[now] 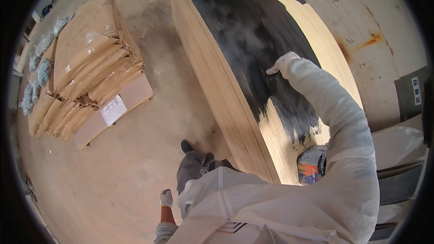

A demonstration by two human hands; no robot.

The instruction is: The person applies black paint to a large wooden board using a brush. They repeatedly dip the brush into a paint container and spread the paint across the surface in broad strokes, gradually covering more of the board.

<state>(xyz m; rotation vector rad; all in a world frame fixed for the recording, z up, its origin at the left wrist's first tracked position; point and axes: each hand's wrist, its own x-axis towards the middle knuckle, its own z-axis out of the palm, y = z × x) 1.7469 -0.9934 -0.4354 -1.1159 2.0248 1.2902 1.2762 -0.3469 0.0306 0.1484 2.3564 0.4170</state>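
My right hand, in a white glove, reaches over a stack of pale wooden boards. Its fingers are closed just above the wet-looking black coating that covers much of the top board. Whatever it grips, if anything, is lost against the black. Bare pale wood shows along the near end and the right edge of that board. A black-smeared container with an orange and blue label stands on the near right corner. Down by my side hangs my left hand, also gloved, with its fingers curled and nothing visible in them.
Left of me, brown paper-wrapped packages are piled on a flat board with a white paper sheet on it. Clear plastic bundles lie along their far side. Large pale panels stand beyond the stack at the right.
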